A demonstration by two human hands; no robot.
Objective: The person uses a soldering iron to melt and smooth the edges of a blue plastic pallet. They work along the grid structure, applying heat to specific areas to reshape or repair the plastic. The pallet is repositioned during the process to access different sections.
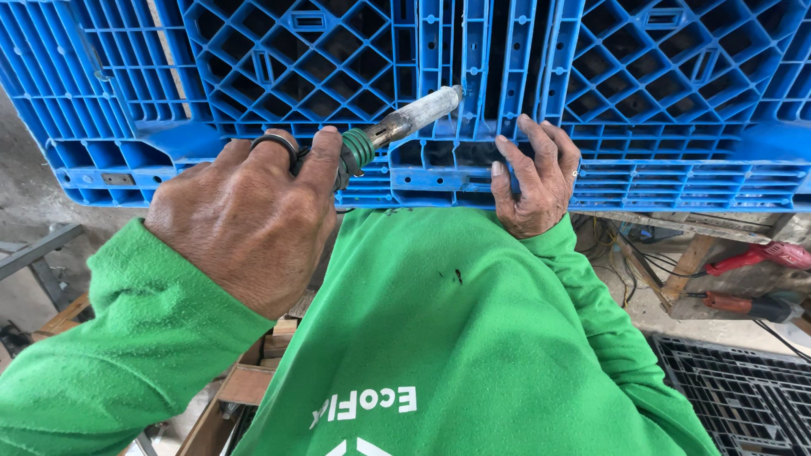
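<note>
A large blue plastic pallet with a lattice grid stands on edge against my body. My left hand, a ring on one finger, is shut on a heating tool with a green grip and a scorched metal barrel. The barrel's tip rests against a vertical rib of the pallet near its middle. My right hand lies flat with fingers spread on the pallet's lower edge, just right of the tool tip. Green sleeves and a green shirt fill the lower view.
Two red power tools with cables lie on a wooden bench at the right. A black plastic pallet sits at the lower right. Wooden pieces lie below my left arm, and a grey metal frame is at the left.
</note>
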